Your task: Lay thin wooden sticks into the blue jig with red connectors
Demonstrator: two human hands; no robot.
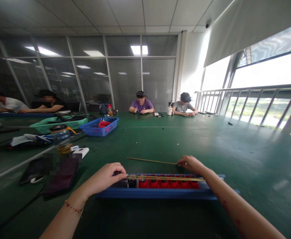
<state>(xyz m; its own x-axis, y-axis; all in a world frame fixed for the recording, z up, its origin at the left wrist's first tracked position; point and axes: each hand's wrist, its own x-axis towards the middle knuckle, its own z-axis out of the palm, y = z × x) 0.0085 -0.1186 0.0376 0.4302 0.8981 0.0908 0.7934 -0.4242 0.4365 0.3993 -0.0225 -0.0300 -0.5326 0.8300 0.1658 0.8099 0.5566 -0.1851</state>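
Note:
Several thin wooden sticks (165,178) lie lengthwise over a long blue tray (165,194), and my left hand (110,174) pinches their left end. In the tray is a row of red holders (163,183), with a black one (132,183) at the left of the row. Beyond the tray, my right hand (191,164) has its fingers closed on the right end of a single wooden stick (151,161), which stretches left over the green table. My right forearm crosses the tray's right end.
To the left are a dark phone (62,172), a white device (82,152) and a lidded jar (60,137). A blue basket (99,132) and a green basket (43,126) stand farther back. Several people sit around the green table (210,139).

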